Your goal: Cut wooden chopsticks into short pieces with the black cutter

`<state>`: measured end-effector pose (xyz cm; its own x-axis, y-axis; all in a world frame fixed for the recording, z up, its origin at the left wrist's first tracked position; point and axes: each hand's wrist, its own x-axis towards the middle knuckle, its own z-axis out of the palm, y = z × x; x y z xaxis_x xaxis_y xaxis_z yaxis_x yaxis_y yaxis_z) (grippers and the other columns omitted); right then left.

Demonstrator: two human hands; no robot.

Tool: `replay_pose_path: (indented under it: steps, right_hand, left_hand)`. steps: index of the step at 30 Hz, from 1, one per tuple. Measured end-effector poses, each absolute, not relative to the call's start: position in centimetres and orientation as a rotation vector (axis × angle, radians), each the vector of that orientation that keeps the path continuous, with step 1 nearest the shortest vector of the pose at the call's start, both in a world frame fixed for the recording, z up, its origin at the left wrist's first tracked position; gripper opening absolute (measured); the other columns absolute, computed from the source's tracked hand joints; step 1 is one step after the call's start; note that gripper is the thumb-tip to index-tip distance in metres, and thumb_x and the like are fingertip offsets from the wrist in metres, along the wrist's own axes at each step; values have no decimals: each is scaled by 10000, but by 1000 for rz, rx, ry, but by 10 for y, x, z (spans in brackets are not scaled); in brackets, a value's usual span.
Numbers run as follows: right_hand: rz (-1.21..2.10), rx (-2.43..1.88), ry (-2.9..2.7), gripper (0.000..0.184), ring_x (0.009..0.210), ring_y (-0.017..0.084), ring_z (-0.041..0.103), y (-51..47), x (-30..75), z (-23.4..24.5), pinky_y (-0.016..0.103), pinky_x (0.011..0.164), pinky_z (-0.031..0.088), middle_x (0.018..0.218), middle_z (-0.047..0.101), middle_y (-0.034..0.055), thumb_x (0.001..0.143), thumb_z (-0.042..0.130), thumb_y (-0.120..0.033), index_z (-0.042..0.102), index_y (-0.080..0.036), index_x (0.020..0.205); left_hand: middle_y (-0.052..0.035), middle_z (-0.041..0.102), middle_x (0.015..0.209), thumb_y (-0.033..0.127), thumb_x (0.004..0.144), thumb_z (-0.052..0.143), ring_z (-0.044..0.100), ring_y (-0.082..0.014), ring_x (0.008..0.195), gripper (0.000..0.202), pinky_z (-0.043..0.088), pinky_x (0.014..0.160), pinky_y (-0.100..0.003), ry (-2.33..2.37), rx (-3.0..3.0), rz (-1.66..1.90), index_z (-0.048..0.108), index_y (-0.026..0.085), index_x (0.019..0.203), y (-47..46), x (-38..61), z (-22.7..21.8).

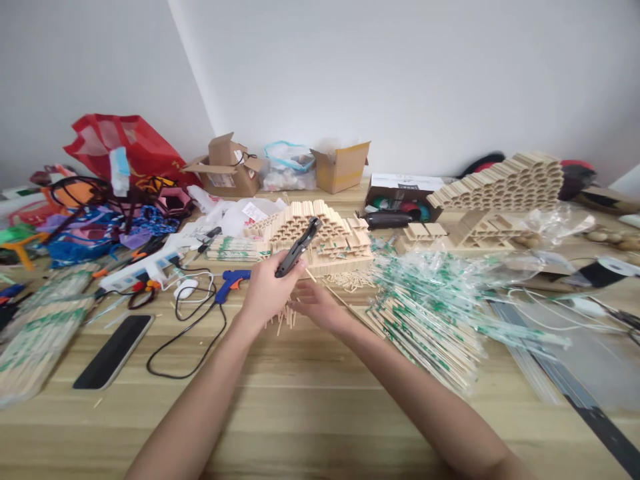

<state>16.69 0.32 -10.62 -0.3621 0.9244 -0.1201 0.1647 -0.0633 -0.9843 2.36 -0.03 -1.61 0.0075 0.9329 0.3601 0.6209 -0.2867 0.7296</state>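
Just left of the frame's centre, the left hand (267, 288) has its fingers wrapped tight around the handles of black cutters (299, 248), whose nose points up and to the right toward the stacked stick model (325, 230) behind. The right hand (316, 304) lies just beside it, palm down, with its fingers bent onto the loose short sticks (286, 320) scattered on the table (310, 400). A thin stick (334, 293) runs out from under these fingers toward the right. Whether they pinch it cannot be told.

The work in hand looks like trimming sticks to length, at the point of picking a stick up and bringing it to the blades. A clean snip from here would call for the stick seated squarely between the blades and held steady close to the cut. A heap of wrapped chopsticks (430, 313) lies to the right, and a blue glue gun (231, 281) to the left.
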Motion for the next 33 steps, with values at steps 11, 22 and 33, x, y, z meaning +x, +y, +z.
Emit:
replay_pose_path:
  steps: [11, 22, 33]
  right_hand:
    - [698, -1957, -2247, 220, 1010, 312, 698, -8, 268, -86, 339, 802, 465, 1086, 743, 187, 821, 705, -95, 680, -141, 1034]
    - [1059, -1473, -1900, 134, 670, 159, 607, -11, 264, -61, 268, 622, 427, 735, 653, -2, 828, 719, -301, 626, -204, 824]
    - [1031, -1247, -1768, 250, 705, 162, 588, -24, 254, -54, 298, 685, 478, 777, 668, 4, 790, 795, -405, 657, -207, 858]
  left_hand:
    - [36, 530, 637, 488, 928, 600, 465, -129, 618, 333, 348, 611, -268, 1565, 1919, 1259, 627, 192, 777, 0, 23, -16]
    - [26, 567, 642, 486, 915, 641, 489, -124, 609, 335, 382, 605, -258, 1489, 1799, 1401, 647, 189, 760, -8, 40, -24]
    - [30, 571, 651, 488, 921, 651, 489, -115, 615, 354, 381, 607, -245, 1393, 1801, 1363, 613, 186, 740, -11, 52, -35]
